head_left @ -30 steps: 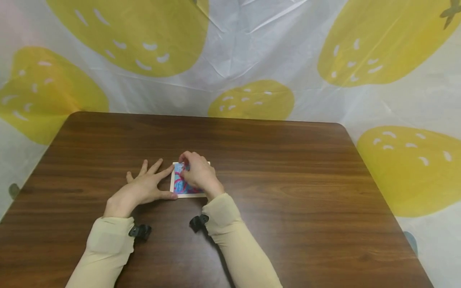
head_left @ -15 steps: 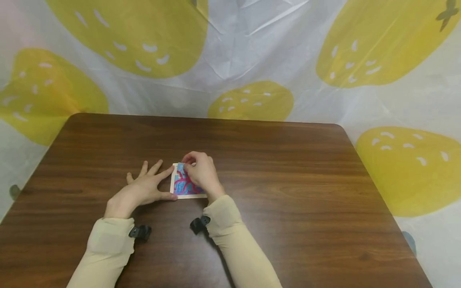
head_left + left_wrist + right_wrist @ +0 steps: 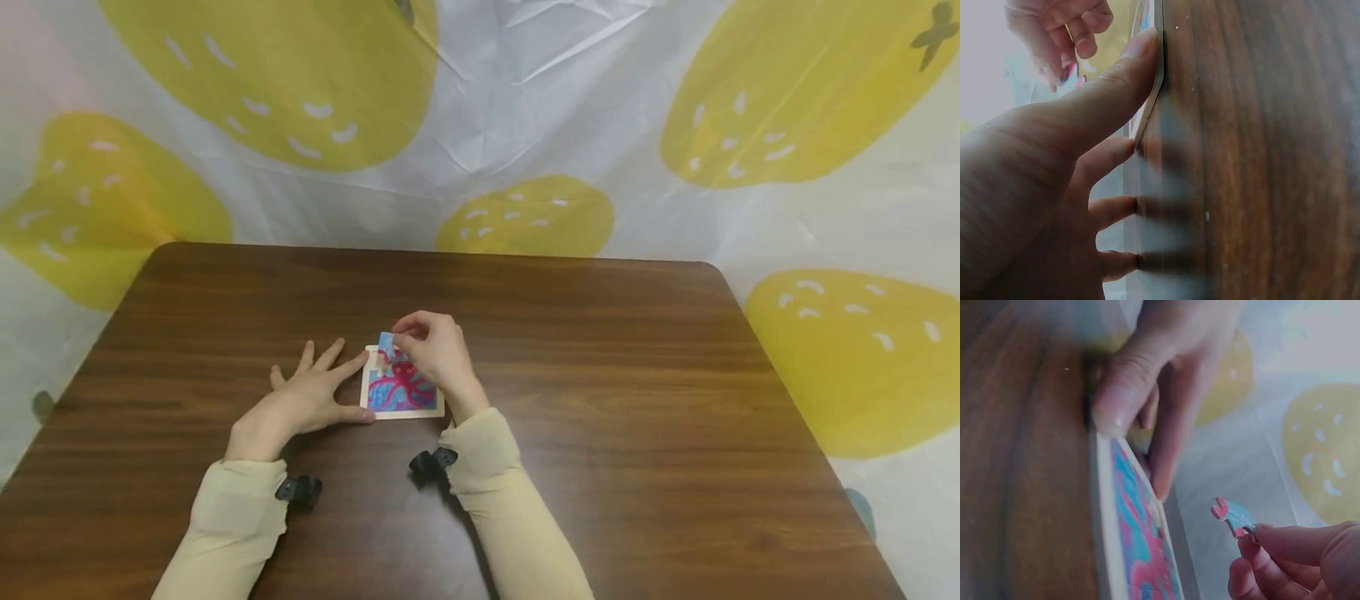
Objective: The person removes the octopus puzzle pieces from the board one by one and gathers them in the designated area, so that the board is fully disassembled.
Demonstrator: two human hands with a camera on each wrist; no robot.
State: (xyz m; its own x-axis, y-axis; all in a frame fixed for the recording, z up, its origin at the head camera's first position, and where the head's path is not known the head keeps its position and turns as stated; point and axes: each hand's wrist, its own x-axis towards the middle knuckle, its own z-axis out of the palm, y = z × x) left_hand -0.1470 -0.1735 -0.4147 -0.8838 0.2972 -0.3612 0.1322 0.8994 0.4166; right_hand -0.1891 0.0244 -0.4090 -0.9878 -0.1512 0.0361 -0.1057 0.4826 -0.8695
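Observation:
A small square jigsaw puzzle (image 3: pixel 403 414) with a cream border lies on the table, its picture a pink octopus on blue. My left hand (image 3: pixel 296 402) is beside it with fingers spread; the thumb and index fingertip press on its left-side corners. Between thumb and fingertips, my right hand (image 3: pixel 441 354) pinches a blue and pink puzzle piece (image 3: pixel 1235 517), raised above the puzzle's upper part. Pale backing shows in the puzzle's upper left. In the left wrist view, the left thumb (image 3: pixel 1100 100) rests on the border and the other fingertips touch the tabletop.
The brown wood-grain table (image 3: pixel 615 400) extends around the puzzle on all sides. Behind it hangs a white cloth (image 3: pixel 525 108) printed with yellow fruit shapes. A small black camera sits on each wrist (image 3: pixel 300 490).
My right hand has lifted a piece out of the puzzle's upper left and drawn slightly up and right, baring pale backing. The left hand keeps its place on the border.

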